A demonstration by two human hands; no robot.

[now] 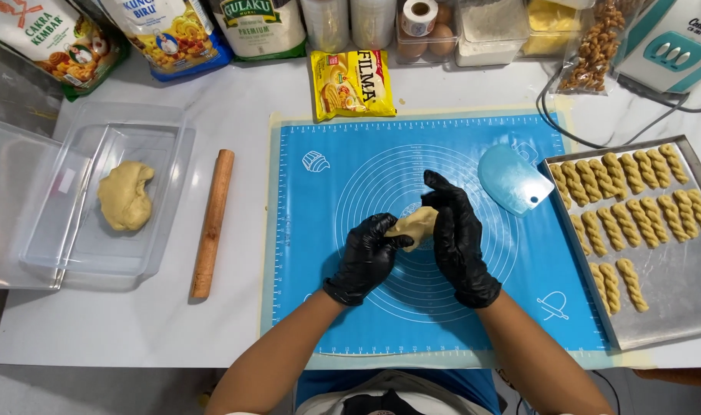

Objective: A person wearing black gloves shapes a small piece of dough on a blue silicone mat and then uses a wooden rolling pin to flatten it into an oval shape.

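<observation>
Both my hands wear black gloves and meet over the blue baking mat (343, 307). Between them is a small lump of pale yellow dough (415, 224). My left hand (368, 257) cups it from below and the left. My right hand (456, 234) presses on it from the right, fingers pointing up. The dough is partly hidden by my fingers.
A wooden rolling pin (212, 223) lies left of the mat. A clear plastic box (158, 253) at far left holds a larger dough lump (124, 195). A light-blue scraper (512, 180) and a metal tray (673, 300) of twisted dough pieces are at right. Bags and containers line the back.
</observation>
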